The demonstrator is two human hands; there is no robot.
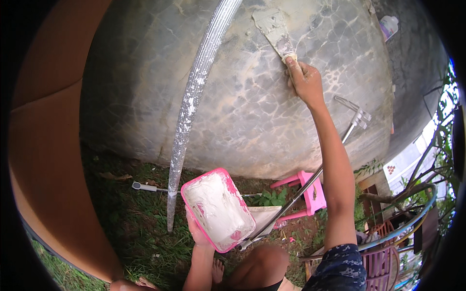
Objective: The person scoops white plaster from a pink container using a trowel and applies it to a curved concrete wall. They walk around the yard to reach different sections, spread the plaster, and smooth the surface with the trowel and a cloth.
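Note:
My right hand (305, 83) grips a putty knife (280, 40) by its handle, with the thumb along it. A pale grey paste coats the blade, which is up against the grey cement wall (242, 106), a surface crossed by web-like light lines. Lower down, my left hand (195, 230) holds a pink-rimmed plastic tub (224, 169) from its left side and below; most of the fingers are hidden by it. White paste (213, 203) fills much of the tub and is smeared on its walls.
A ridged, paint-spotted pole (187, 111) stands left of the tub. Right of it, a metal rod with a paint-roller-like frame (357, 119) leans on the wall near a pink stool (314, 194). A brown panel (53, 145) rises at left; a white bottle (388, 25) sits upper right.

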